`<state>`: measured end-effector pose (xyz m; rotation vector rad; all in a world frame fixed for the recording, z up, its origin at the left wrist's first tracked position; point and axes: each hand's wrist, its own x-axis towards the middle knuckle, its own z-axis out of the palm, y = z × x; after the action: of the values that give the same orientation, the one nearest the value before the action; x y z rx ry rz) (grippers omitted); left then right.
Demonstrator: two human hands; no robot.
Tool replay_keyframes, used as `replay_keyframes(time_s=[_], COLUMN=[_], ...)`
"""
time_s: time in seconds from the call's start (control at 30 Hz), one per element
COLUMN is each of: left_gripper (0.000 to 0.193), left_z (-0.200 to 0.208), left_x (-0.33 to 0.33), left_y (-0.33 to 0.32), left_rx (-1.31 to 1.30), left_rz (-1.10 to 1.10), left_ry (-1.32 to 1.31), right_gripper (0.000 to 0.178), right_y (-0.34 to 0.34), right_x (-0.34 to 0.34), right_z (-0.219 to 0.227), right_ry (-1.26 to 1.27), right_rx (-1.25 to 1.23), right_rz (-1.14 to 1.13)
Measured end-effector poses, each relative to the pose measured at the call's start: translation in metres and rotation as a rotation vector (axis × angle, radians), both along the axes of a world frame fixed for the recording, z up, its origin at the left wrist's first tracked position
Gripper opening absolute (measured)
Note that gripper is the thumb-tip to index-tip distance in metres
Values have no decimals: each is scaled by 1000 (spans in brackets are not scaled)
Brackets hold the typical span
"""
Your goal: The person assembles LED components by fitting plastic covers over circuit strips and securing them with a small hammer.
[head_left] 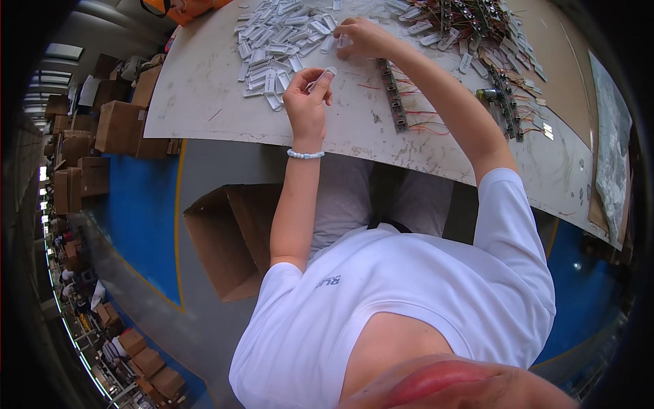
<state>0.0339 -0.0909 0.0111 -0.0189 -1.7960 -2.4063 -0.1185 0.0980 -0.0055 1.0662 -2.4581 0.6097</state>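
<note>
The left hand (310, 95) is near the top centre of the frame, thumb and fingers pinched on a small, white, oblong plastic casing (330, 72) with rounded ends. The casing tilts upward at the fingertips, probably so that its face stays in sight. The right hand (368, 39) reaches to the edge of a loose pile of similar white plastic casings (272, 48), its fingers partly curled; whether they grip a piece cannot be told.

The pile spreads over the upper middle of the white, scuffed table (191, 109), presumably within easy reach. To its right stands a narrow, dark strip of circuit boards (394, 95) trailing thin red wires; a second dark circuit-board strip (505, 102) lies farther right. The strips seem set apart to keep their wires from tangling. A tangled heap of wired circuit boards (477, 17) fills the upper right, its rough, dark clutter contrasting with the smooth, pale casings.
</note>
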Motion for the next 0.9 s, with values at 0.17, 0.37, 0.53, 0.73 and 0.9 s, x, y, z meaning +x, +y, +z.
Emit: replay_keyframes(time_s=[0.17, 0.37, 0.53, 0.73, 0.9], left_gripper=[12, 15, 17, 27, 38], left_z=[-4, 19, 9, 4, -14], left_x=[10, 11, -4, -25, -50], left_y=[0, 38, 71, 138, 170], left_rx=[43, 77, -31, -230, -604], left_rz=[-17, -16, -218, -358, -368], left_ry=[20, -27, 57, 72, 319], right_gripper=[33, 17, 11, 11, 30], right_y=[-9, 52, 143, 210, 230], right_x=[3, -3, 77, 150, 157], right_z=[20, 30, 59, 43, 15], right_ry=[-258, -372, -488, -649, -645], right_rx=[113, -125, -450, -557, -532], right_rz=[-128, -56, -180, -451, -467])
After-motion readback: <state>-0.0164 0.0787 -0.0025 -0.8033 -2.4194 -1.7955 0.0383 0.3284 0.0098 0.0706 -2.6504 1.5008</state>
